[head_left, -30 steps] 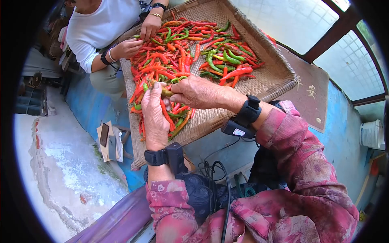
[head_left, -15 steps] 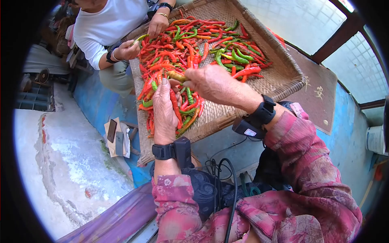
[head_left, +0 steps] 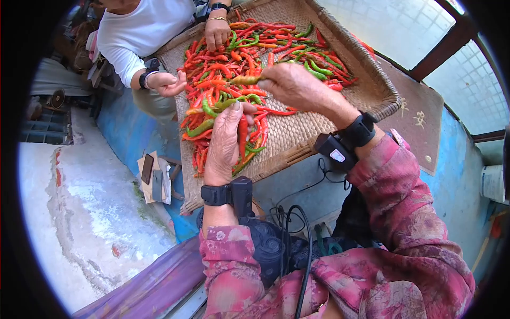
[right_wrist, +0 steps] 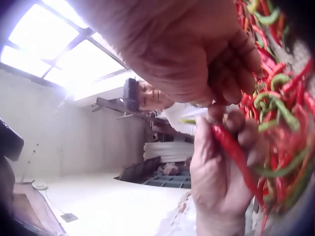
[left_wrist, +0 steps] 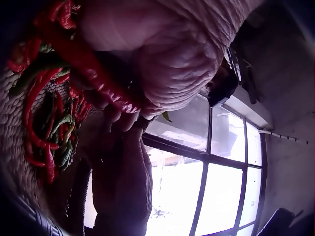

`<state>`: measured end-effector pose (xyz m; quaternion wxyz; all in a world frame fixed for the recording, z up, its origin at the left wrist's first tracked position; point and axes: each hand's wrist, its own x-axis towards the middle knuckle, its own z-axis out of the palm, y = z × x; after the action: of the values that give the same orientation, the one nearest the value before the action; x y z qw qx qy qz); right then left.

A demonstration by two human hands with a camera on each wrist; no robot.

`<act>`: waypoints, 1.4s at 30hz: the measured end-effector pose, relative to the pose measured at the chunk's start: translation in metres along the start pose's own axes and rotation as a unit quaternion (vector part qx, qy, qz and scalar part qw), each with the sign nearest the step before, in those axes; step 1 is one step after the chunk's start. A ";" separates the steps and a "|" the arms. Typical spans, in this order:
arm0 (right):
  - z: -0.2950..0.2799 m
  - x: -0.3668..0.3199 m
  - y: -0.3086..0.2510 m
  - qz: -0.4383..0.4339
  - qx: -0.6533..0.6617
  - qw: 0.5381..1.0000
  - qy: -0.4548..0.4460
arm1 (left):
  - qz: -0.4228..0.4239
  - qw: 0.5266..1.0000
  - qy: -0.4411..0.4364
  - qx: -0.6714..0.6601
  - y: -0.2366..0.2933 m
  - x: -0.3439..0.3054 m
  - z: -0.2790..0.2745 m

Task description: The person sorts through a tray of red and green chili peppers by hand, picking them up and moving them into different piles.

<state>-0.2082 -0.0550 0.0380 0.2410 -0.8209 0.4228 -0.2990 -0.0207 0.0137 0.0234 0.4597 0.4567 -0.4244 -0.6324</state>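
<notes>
In the head view my left hand is over the near-left part of the chili pile. Its fingers curl round a red chili pepper, which hangs down across the palm in the right wrist view. A green chili pepper shows at the left thumb tip. My right hand is further right and higher, above the pile. It pinches one end of a yellowish-brown chili pepper that points left. Part of the right fingers is hidden behind the back of that hand.
A shallow woven basket bears the red and green chilies. Across it sits another person in a white top, one hand on the pile, the other at the basket's left edge. Cables hang below the basket.
My right hand has moved away from the left hand, up and right, taking the yellowish-brown chili pepper along. The other person no longer holds the green chili seen half a second ago.
</notes>
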 end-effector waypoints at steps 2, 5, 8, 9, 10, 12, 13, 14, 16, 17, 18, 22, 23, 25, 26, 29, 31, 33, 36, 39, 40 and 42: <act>0.025 0.001 -0.003 -0.035 0.153 0.986 -0.060 | 0.002 1.000 -0.004 -0.012 -0.002 0.002 0.001; 0.029 -0.006 -0.023 -0.015 0.164 0.985 -0.057 | 0.082 0.995 0.060 -0.003 -0.007 0.004 -0.002; 0.030 -0.004 -0.027 -0.010 0.174 0.983 -0.060 | 0.076 0.993 0.060 -0.060 -0.002 0.003 0.007; 0.029 -0.004 -0.029 0.002 0.186 0.980 -0.068 | 0.079 0.994 0.048 -0.059 -0.003 0.002 0.006; 0.030 -0.004 -0.030 0.003 0.186 0.980 -0.068 | 0.078 0.994 0.047 -0.059 -0.003 0.001 0.006; 0.035 -0.002 -0.031 0.036 0.304 0.949 -0.079 | 0.091 0.994 0.034 -0.057 -0.003 0.000 0.006; 0.037 -0.001 -0.032 0.037 0.304 0.949 -0.078 | 0.090 0.994 0.034 -0.057 -0.004 0.000 0.006; 0.040 0.001 -0.031 0.045 0.305 0.948 -0.079 | 0.101 0.992 0.051 -0.050 -0.005 0.000 0.005; 0.039 0.001 -0.034 0.053 0.306 0.947 -0.080 | 0.113 0.990 0.070 -0.043 -0.002 0.000 0.010; 0.037 0.001 -0.036 0.033 0.292 0.952 -0.078 | 0.135 0.985 0.100 -0.044 0.000 0.000 0.014; 0.037 0.000 -0.038 0.012 0.279 0.957 -0.077 | 0.157 0.978 0.131 -0.045 0.002 0.000 0.016; 0.056 -0.001 -0.040 -0.040 0.177 0.983 -0.018 | 0.154 0.978 0.129 -0.051 0.000 0.001 0.012; 0.054 -0.007 -0.043 -0.057 0.104 0.993 -0.005 | 0.168 0.977 0.128 -0.009 -0.003 0.002 0.011; 0.055 -0.009 -0.044 -0.079 0.075 0.994 0.020 | 0.168 0.981 0.101 -0.008 -0.007 0.005 0.012; 0.055 -0.010 -0.043 -0.071 0.063 0.995 -0.003 | 0.163 0.981 0.109 -0.007 -0.008 0.006 0.012; 0.056 -0.009 -0.047 -0.025 0.232 0.972 -0.014 | 0.165 0.980 0.107 0.013 -0.003 0.004 0.013; 0.053 -0.011 -0.051 -0.019 0.256 0.966 -0.015 | 0.164 0.981 0.105 0.018 -0.003 0.003 0.017; 0.055 -0.009 -0.049 -0.022 0.255 0.967 -0.003 | 0.164 0.980 0.105 0.024 -0.003 0.003 0.017; 0.061 -0.006 -0.040 -0.003 0.195 0.980 0.038 | 0.173 0.971 0.084 0.140 -0.007 0.004 0.013; 0.058 -0.003 -0.036 -0.050 0.212 0.975 0.031 | 0.155 0.977 0.086 0.115 -0.008 0.004 0.017; 0.057 -0.003 -0.036 -0.049 0.211 0.976 0.032 | 0.163 0.977 0.103 0.092 -0.011 0.006 0.016; 0.054 -0.003 -0.036 -0.058 0.202 0.973 -0.093 | 0.159 0.977 0.119 0.077 -0.011 0.010 0.009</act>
<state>-0.1519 -0.0261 0.0226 0.4220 -0.8028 0.2810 -0.3138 -0.0335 0.0079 0.0128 0.5649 0.4891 -0.4817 -0.4579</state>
